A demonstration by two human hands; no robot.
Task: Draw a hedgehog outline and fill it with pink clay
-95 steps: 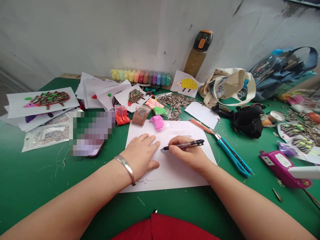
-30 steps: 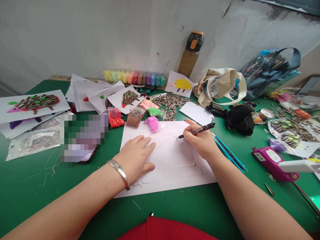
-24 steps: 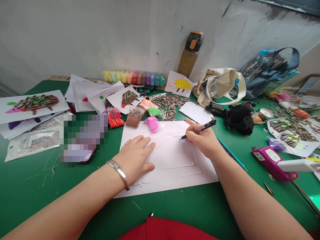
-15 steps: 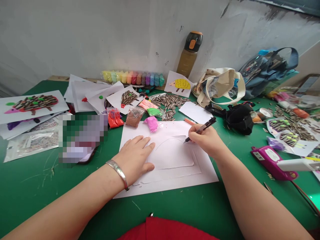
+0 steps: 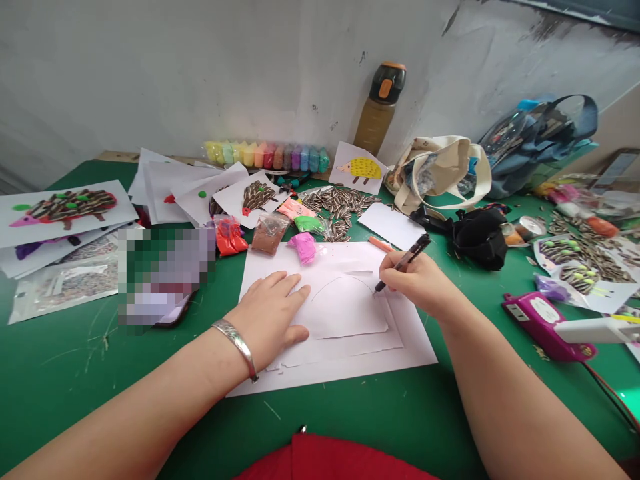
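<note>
My right hand [image 5: 413, 283] is closed around a black pen [image 5: 404, 261], its tip touching the paper at the right end of a thin curved line. That line arches across the small white sheet [image 5: 345, 313], which lies on larger white paper [image 5: 370, 370]. My left hand [image 5: 273, 310] rests flat on the left part of the sheets, fingers spread and holding nothing. Just beyond the paper's top edge lie a pink clay packet [image 5: 303, 248], a brown clay packet [image 5: 269, 233] and an orange stick [image 5: 381, 244].
Sunflower seeds [image 5: 340, 207] are heaped farther back, near a hedgehog picture [image 5: 360, 168] and a bottle [image 5: 377, 113] against the wall. Seed-covered pictures [image 5: 65, 208] lie at left beside a blurred-out phone [image 5: 170, 287]. A cloth bag [image 5: 440, 173], black strap [image 5: 480, 237] and magenta glue gun [image 5: 547, 323] occupy the right.
The pen tip has moved slightly right and down along the paper, and the curved line now reaches farther down its right side. My left hand stays put.
</note>
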